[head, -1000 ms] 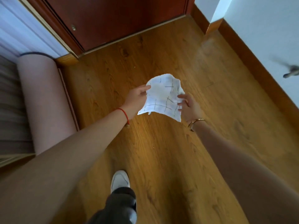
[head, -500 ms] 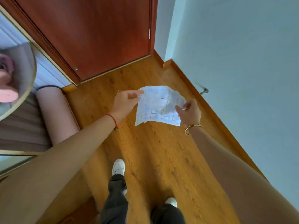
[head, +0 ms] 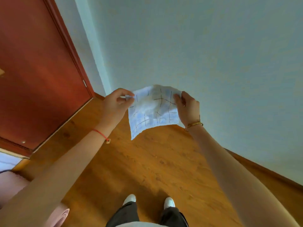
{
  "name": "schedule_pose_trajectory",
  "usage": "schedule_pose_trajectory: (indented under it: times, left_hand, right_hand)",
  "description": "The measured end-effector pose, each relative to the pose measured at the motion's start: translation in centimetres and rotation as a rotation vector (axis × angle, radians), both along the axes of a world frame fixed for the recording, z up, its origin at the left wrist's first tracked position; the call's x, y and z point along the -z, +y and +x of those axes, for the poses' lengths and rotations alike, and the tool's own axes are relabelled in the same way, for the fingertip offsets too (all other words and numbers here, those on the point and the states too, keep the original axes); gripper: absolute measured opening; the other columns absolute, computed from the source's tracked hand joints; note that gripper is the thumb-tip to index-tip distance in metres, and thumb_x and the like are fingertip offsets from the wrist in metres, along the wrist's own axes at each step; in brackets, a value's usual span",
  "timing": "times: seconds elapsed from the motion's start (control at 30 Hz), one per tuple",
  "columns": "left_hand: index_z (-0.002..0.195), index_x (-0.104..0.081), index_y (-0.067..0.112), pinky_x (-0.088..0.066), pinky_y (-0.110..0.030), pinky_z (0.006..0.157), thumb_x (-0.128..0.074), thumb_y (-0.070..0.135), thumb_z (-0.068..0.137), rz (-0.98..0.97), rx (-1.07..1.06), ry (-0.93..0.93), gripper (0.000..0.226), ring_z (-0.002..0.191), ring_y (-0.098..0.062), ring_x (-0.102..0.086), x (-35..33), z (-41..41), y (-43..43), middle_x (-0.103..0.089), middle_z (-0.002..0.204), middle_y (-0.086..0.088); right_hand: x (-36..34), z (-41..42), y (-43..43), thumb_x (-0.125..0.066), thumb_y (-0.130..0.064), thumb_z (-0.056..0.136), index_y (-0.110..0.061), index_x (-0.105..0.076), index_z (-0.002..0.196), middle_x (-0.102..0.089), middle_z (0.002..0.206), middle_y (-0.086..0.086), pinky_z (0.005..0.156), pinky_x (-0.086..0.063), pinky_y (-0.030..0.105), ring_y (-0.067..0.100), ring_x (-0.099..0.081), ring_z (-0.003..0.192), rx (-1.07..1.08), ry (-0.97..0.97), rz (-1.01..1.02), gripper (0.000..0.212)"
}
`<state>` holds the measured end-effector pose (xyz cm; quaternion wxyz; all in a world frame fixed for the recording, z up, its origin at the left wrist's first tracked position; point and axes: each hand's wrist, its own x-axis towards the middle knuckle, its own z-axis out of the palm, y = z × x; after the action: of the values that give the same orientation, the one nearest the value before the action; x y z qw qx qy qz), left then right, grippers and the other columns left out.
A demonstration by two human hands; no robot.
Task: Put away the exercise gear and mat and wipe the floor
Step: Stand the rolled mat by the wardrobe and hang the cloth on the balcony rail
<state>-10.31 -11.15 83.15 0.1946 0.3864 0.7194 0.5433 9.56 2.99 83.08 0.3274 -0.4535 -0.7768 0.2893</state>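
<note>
White cloth: thin, creased, crossed by dark grid lines. It hangs in the middle of the frame, off the floor, stretched between both hands.

- Left hand: thumb and fingertips pinch the upper left corner.
- Right hand: fingers curl round the upper right edge.
- Change over the last second: the cloth has been lifted from low over the boards to in front of the pale wall, and pulled flatter.
- Judged: opened out ready for wiping, with the floor not yet touched.
- Mat: pink, rolled, soft-looking, lower left of the frame.
- Floor: glossy orange wood planks.
</note>
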Motion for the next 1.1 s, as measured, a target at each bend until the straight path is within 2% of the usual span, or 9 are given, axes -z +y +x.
schedule_pose_trajectory:
  times: [0.13,0.23,0.3,0.43,0.53,0.67,0.83,0.97,1.1]
  left_hand:
    - [0.105,-0.059,0.01,-0.054,-0.014,0.079,-0.072,0.009,0.087,0.067,0.179,0.086,0.022,0.089,0.006,-0.066,-4.8,3.0,2.8,-0.066,0.1,0.009]
    - [0.106,-0.057,0.012,-0.052,-0.017,0.076,-0.075,0.009,0.084,0.106,0.281,0.049,0.029,0.078,0.008,-0.066,-8.0,6.7,4.9,-0.066,0.095,0.012]
    - [0.111,-0.06,0.011,-0.052,-0.014,0.075,-0.076,0.01,0.083,0.132,0.366,0.013,0.031,0.079,0.007,-0.066,-9.6,9.8,6.0,-0.066,0.096,0.013]
    - [0.113,-0.069,0.011,-0.052,-0.011,0.072,-0.074,0.01,0.084,0.168,0.537,-0.02,0.03,0.083,0.001,-0.069,-11.6,17.1,7.8,-0.073,0.099,0.001]
    - [0.111,-0.072,0.013,-0.057,-0.018,0.077,-0.073,0.012,0.085,0.186,0.677,-0.049,0.025,0.086,-0.005,-0.072,-12.2,24.0,8.9,-0.075,0.095,0.001]
    - [0.112,-0.071,0.012,-0.058,-0.02,0.076,-0.071,0.012,0.089,0.204,0.831,-0.124,0.023,0.089,0.0,-0.07,-12.3,34.2,9.5,-0.073,0.101,0.005]
    - [0.113,-0.07,0.01,-0.056,-0.016,0.074,-0.071,0.012,0.09,0.188,0.996,-0.171,0.023,0.089,0.002,-0.07,-12.3,48.1,9.4,-0.072,0.1,0.005]
    - [0.113,-0.07,0.012,-0.059,-0.02,0.076,-0.073,0.018,0.09,0.185,1.094,-0.176,0.024,0.096,-0.005,-0.072,-11.4,58.9,8.6,-0.074,0.105,-0.001]
    - [0.111,-0.07,0.012,-0.06,-0.024,0.078,-0.073,0.018,0.089,0.17,1.186,-0.201,0.023,0.097,-0.009,-0.072,-10.3,68.8,7.4,-0.074,0.107,-0.003]
  right_hand:
    - [-4.0,6.5,-1.0,-0.056,-0.023,0.097,-0.005,-0.051,0.065,-0.044,0.064,0.001,0.049,-0.03,0.009,0.013,-0.036,0.054,0.265,0.069,0.094,0.037]
    - [-6.0,11.7,-2.7,-0.057,-0.023,0.095,-0.016,-0.041,0.057,-0.039,0.067,-0.002,0.051,-0.029,0.007,0.01,-0.035,0.055,0.447,0.085,0.131,0.042]
    - [-6.9,15.1,-4.4,-0.057,-0.024,0.096,-0.026,-0.033,0.056,-0.036,0.066,-0.005,0.05,-0.028,0.008,0.007,-0.033,0.054,0.541,0.058,0.149,0.047]
    - [-8.0,22.3,-8.2,-0.058,-0.024,0.096,-0.029,-0.032,0.055,-0.035,0.064,-0.008,0.051,-0.03,0.006,0.006,-0.033,0.054,0.728,0.044,0.173,0.049]
    - [-8.7,28.9,-11.2,-0.06,-0.025,0.095,-0.018,-0.042,0.058,-0.036,0.063,-0.008,0.051,-0.029,0.005,0.005,-0.033,0.054,0.879,0.028,0.208,0.042]
    - [-9.6,38.3,-15.4,-0.06,-0.024,0.095,-0.013,-0.049,0.067,-0.043,0.068,-0.001,0.052,-0.028,0.004,0.004,-0.035,0.057,1.019,0.006,0.239,0.032]
    - [-10.6,49.7,-20.6,-0.06,-0.02,0.095,-0.02,-0.04,0.062,-0.037,0.064,-0.009,0.052,-0.031,0.003,0.003,-0.033,0.057,1.199,0.003,0.219,0.039]
    - [-10.9,58.4,-24.1,-0.058,-0.019,0.096,-0.028,-0.031,0.058,-0.034,0.065,-0.012,0.056,-0.033,0.001,0.001,-0.032,0.057,1.308,-0.037,0.191,0.048]
    - [-10.1,66.6,-26.8,-0.059,-0.021,0.096,-0.027,-0.03,0.056,-0.035,0.069,-0.011,0.054,-0.031,0.002,0.001,-0.033,0.06,1.43,-0.017,0.194,0.049]
